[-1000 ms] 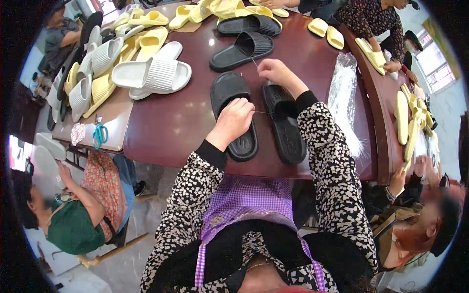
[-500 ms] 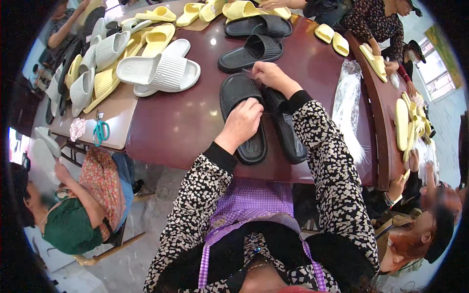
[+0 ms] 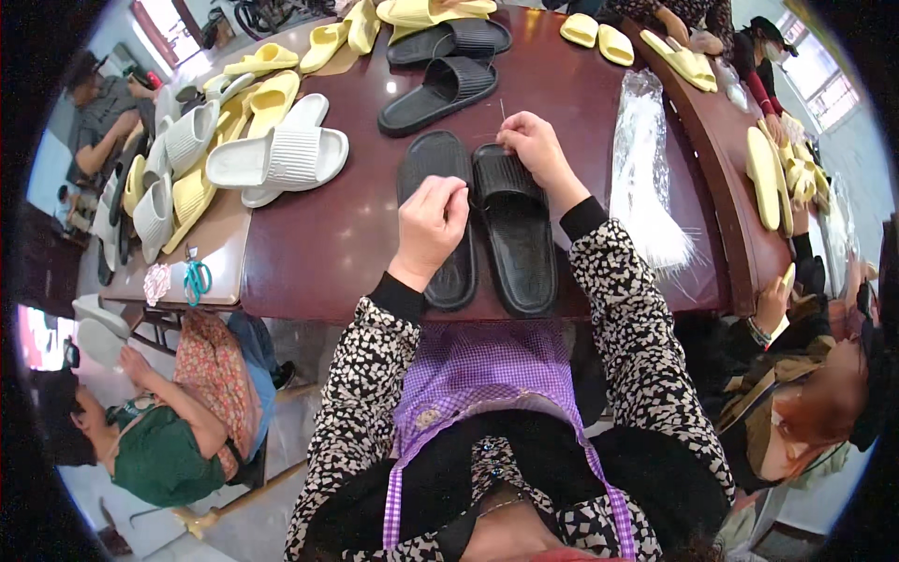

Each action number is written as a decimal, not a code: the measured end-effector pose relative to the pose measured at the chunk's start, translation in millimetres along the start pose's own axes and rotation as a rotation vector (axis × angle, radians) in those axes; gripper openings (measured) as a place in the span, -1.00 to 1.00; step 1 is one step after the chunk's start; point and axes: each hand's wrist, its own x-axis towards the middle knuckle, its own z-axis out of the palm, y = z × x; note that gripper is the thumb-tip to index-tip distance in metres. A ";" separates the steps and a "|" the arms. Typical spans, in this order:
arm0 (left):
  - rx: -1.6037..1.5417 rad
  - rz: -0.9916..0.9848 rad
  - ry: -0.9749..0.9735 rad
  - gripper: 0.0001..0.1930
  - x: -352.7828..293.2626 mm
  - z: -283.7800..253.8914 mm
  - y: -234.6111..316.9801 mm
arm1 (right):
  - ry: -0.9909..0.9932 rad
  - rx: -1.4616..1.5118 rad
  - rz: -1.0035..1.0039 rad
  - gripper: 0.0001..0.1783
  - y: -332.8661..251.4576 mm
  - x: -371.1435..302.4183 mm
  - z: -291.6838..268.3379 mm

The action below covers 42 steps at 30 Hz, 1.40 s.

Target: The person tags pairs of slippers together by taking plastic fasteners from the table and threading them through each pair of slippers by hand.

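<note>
Two black slide slippers lie side by side in front of me, toes pointing away. Above the left slipper (image 3: 454, 272) my left hand (image 3: 429, 227) is closed, thumb and fingertips pressed together near its inner edge; whatever they pinch is too small to make out. The right slipper (image 3: 521, 248) lies flat with its ribbed strap up. At its toe end my right hand (image 3: 538, 155) pinches a thin strand (image 3: 503, 110), whose tip sticks up past the fingers. Further off, another pair of black slippers (image 3: 435, 96) lies joined near the straps.
Grey slippers (image 3: 309, 155) and yellow slippers (image 3: 273, 98) are heaped at the left, near teal-handled scissors (image 3: 198, 279). A clear bag of white plastic strands (image 3: 641, 187) lies right of my hands. Several people sit around the table (image 3: 323, 253), handling slippers.
The right slipper has gone from tilted on its side to flat beside the left one. My hands have drawn apart, the right one holding the strand. The whole view has shifted slightly.
</note>
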 end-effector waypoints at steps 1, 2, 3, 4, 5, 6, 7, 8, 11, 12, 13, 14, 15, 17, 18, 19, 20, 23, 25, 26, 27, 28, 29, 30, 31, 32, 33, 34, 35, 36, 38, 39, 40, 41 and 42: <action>-0.035 -0.029 0.047 -0.87 4.4 0.7 8.9 | 0.044 0.025 -0.007 -0.89 1.6 -4.3 -1.3; -0.032 -0.021 0.036 -0.87 13.0 6.3 12.3 | 0.053 0.034 -0.008 -0.89 3.1 -7.8 -3.1; -0.029 -0.004 0.043 -0.87 26.2 7.7 14.1 | 0.057 0.005 -0.081 -0.90 1.0 -11.6 1.7; -0.028 0.014 0.050 -0.87 40.9 11.1 13.5 | 0.062 -0.026 -0.154 -0.91 -1.3 -15.1 5.5; -0.038 0.038 0.058 -0.86 54.9 19.8 10.4 | 0.077 -0.066 -0.230 -0.92 -2.9 -16.5 3.5; -0.027 0.044 0.056 -0.86 62.9 25.1 3.7 | 0.077 -0.055 -0.236 -0.92 -6.3 -18.5 6.5; -0.033 0.004 -0.027 -0.85 69.3 31.6 -5.1 | 0.089 -0.029 -0.261 -0.92 -9.7 -20.8 9.1; -0.044 -0.035 -0.112 -0.84 73.6 39.6 -13.9 | 0.107 -0.006 -0.285 -0.93 -11.3 -23.0 9.5; -0.064 -0.164 -0.271 -0.82 74.6 57.8 -29.4 | 0.145 -0.003 -0.309 -0.94 -5.7 -26.1 3.0; -0.071 -0.265 -0.333 -0.82 74.9 62.7 -33.7 | 0.149 -0.029 -0.306 -0.94 -1.8 -26.8 0.4; -0.078 -0.368 -0.396 -0.81 77.0 67.4 -34.8 | 0.153 -0.055 -0.300 -0.95 1.5 -27.7 -2.4; -0.073 -0.362 -0.409 -0.81 76.2 71.7 -35.4 | 0.166 -0.047 -0.298 -0.95 5.4 -30.1 -5.7; -0.192 -0.457 -0.392 -0.82 72.9 75.0 -32.0 | 0.198 -0.030 -0.290 -0.94 6.3 -34.5 -10.4; -0.426 -0.653 -0.352 -0.84 65.3 80.2 -26.8 | 0.259 0.007 -0.271 -0.93 9.1 -41.3 -19.6; -0.415 -0.656 -0.363 -0.84 62.9 78.8 -26.4 | 0.266 0.020 -0.265 -0.93 6.4 -43.9 -21.2; -0.485 -0.672 -0.337 -0.86 60.6 76.8 -26.7 | 0.255 0.052 -0.250 -0.93 3.8 -45.8 -23.9; -0.556 -0.690 -0.306 -0.87 59.0 74.7 -26.5 | 0.241 0.083 -0.234 -0.93 -0.8 -48.0 -27.0; -0.650 -0.733 -0.259 -0.89 59.2 71.3 -26.9 | 0.225 0.025 -0.259 -0.93 -12.7 -56.6 -25.9; -0.719 -0.762 -0.213 -0.90 60.1 69.8 -26.0 | 0.217 -0.179 -0.361 -0.92 -19.0 -61.4 -23.4; -0.714 -0.771 -0.215 -0.90 59.7 70.4 -26.4 | 0.215 -0.174 -0.353 -0.92 -20.0 -61.8 -23.6; -0.724 -0.768 -0.207 -0.91 59.4 71.7 -26.7 | 0.215 -0.222 -0.401 -0.93 -21.1 -62.0 -23.7; -0.736 -0.765 -0.200 -0.91 58.8 73.4 -26.3 | 0.215 -0.272 -0.448 -0.93 -21.3 -62.6 -23.9; -0.749 -0.761 -0.192 -0.91 58.4 74.2 -25.8 | 0.215 -0.323 -0.496 -0.94 -20.7 -63.0 -23.4; -0.748 -0.767 -0.191 -0.91 58.1 73.9 -25.3 | 0.212 -0.322 -0.491 -0.94 -19.4 -62.6 -22.5; -0.748 -0.760 -0.188 -0.92 58.1 73.3 -24.6 | 0.222 -0.352 -0.534 -0.94 -18.4 -61.5 -21.8; -0.748 -0.752 -0.185 -0.92 58.3 72.6 -23.4 | 0.233 -0.383 -0.577 -0.95 -17.5 -60.4 -21.1; -0.749 -0.742 -0.180 -0.92 57.8 72.4 -23.1 | 0.242 -0.414 -0.624 -0.95 -16.2 -59.8 -20.2; -0.749 -0.743 -0.176 -0.92 57.1 72.5 -22.7 | 0.238 -0.415 -0.624 -0.95 -14.9 -59.9 -19.5; -0.737 -0.743 -0.169 -0.93 56.4 72.8 -22.1 | 0.239 -0.433 -0.622 -0.95 -13.3 -60.2 -18.9; -0.725 -0.743 -0.163 -0.93 55.8 73.2 -21.5 | 0.241 -0.450 -0.619 -0.95 -11.9 -60.5 -18.5; -0.713 -0.744 -0.155 -0.94 54.6 74.3 -20.9 | 0.240 -0.468 -0.617 -0.95 -10.3 -60.7 -18.3; -0.702 -0.736 -0.151 -0.94 54.2 75.2 -20.7 | 0.248 -0.484 -0.624 -0.95 -9.8 -60.5 -18.4; -0.691 -0.728 -0.147 -0.94 53.9 75.8 -20.5 | 0.256 -0.499 -0.631 -0.95 -9.4 -60.4 -18.6; -0.680 -0.721 -0.143 -0.94 53.4 76.0 -20.3 | 0.264 -0.514 -0.638 -0.95 -8.9 -60.4 -18.6; -0.679 -0.721 -0.142 -0.94 52.8 76.0 -20.2 | 0.262 -0.514 -0.638 -0.95 -8.6 -60.8 -18.4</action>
